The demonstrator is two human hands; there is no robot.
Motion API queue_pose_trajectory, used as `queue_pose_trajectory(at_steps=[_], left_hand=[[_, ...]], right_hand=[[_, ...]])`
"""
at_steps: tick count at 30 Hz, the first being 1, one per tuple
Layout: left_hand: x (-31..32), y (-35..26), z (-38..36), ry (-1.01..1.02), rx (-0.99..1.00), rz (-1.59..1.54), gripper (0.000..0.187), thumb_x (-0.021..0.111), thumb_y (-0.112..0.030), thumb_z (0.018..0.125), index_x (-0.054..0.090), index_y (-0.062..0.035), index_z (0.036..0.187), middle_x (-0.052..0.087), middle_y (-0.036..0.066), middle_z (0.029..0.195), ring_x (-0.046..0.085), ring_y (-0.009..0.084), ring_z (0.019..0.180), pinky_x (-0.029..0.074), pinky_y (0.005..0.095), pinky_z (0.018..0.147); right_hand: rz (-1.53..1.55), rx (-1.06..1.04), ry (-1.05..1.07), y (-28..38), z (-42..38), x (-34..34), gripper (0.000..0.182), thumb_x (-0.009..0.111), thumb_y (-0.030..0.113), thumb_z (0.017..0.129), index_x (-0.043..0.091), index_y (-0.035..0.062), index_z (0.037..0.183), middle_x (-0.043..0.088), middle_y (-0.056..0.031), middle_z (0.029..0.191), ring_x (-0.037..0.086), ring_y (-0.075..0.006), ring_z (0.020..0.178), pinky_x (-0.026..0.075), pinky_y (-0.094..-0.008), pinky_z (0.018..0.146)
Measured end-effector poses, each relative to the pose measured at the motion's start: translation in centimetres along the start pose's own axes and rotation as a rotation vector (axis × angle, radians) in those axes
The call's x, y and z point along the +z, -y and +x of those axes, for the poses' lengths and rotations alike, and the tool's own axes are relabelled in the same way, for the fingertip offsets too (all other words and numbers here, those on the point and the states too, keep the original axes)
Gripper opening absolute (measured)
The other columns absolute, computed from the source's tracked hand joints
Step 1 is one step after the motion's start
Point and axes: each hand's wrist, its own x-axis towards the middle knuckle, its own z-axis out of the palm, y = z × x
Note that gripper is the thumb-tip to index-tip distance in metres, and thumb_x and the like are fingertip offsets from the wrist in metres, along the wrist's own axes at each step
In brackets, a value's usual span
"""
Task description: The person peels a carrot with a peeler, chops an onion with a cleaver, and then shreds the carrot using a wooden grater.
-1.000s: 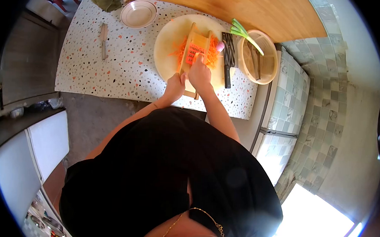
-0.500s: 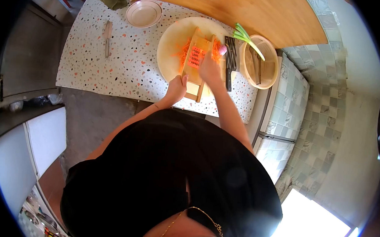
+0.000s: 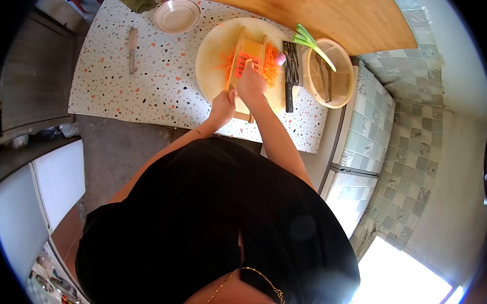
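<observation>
A wooden-framed grater [image 3: 250, 46] with an orange-looking toothed panel lies slantwise over a round pale cutting board [image 3: 209, 61]. My left hand [image 3: 222, 108] is closed around the lower left of its frame. Over the toothed panel is my right hand [image 3: 251, 84], its fingers curled together; what they hold, if anything, is hidden. Orange carrot shreds [image 3: 270, 66] are heaped right of the grater, with more showing at its left. A small pinkish-purple piece [image 3: 280, 59], perhaps onion, sits at the board's right side.
Black-handled knives [image 3: 289, 94] lie right of the board. Beyond them stands a round basket [image 3: 351, 75] with green onion stalks [image 3: 316, 46] across its rim. A bowl [image 3: 177, 16] and another knife [image 3: 132, 52] are on the speckled table [image 3: 165, 83] to the left.
My right hand has shifted left, from near the grater's right rail onto its toothed panel. My left hand keeps its hold on the frame. The whole view has moved slightly.
</observation>
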Motion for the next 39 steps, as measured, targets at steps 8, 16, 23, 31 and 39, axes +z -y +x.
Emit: queue_pose_trajectory(at_steps=[8,16,23,31,39], left_hand=[[0.3,-0.4,-1.1,0.004,-0.027,-0.002,0.05,0.042,-0.038,0.099,0.057,0.0066,0.085,0.061,0.03,0.08,0.059,0.0483,0.081,0.046,0.0515,0.072],[-0.6,-0.3,-1.1,0.021,-0.052,-0.026,0.048,0.045,-0.037,0.099,0.056,0.0066,0.082,0.061,0.029,0.076,0.06,0.0463,0.075,0.047,0.0491,0.065],[0.1,0.4,-0.7,0.011,-0.002,0.022,0.045,0.046,-0.035,0.099,0.058,0.007,0.086,0.062,0.029,0.078,0.061,0.046,0.077,0.047,0.0489,0.066],[0.1,0.2,-0.9,0.027,-0.01,-0.018,0.044,0.046,-0.034,0.099,0.06,0.007,0.089,0.062,0.029,0.079,0.061,0.0456,0.078,0.048,0.0489,0.067],[-0.4,0.2,-0.8,0.006,-0.002,-0.037,0.047,0.045,-0.035,0.099,0.057,0.0074,0.083,0.061,0.03,0.076,0.06,0.0471,0.074,0.047,0.0505,0.067]], right_hand=[[0.014,0.052,-0.099,-0.6,7.5,0.1,0.054,0.048,0.016,0.089,0.032,-0.0023,0.138,0.068,-0.0224,0.09,0.068,-0.0366,0.087,0.053,-0.0484,0.074],[0.09,-0.07,-0.168,-2.3,-3.0,-2.1,0.032,0.045,0.03,0.097,0.042,-0.0003,0.109,0.065,-0.0277,0.081,0.064,-0.046,0.076,0.05,-0.0554,0.071],[0.172,-0.044,-0.08,-1.8,-6.9,1.2,0.027,0.048,0.023,0.095,0.041,0.0001,0.109,0.064,-0.0258,0.075,0.064,-0.0443,0.074,0.049,-0.0531,0.069],[0.108,-0.001,-0.105,-1.6,-3.6,2.0,0.029,0.052,0.024,0.094,0.042,-0.0007,0.106,0.066,-0.0226,0.083,0.067,-0.0396,0.077,0.052,-0.047,0.07],[0.206,-0.227,-0.423,-2.3,-4.9,0.4,0.037,0.055,0.027,0.093,0.048,-0.0017,0.115,0.05,-0.0261,0.131,0.043,-0.0383,0.128,0.035,-0.0515,0.102]])
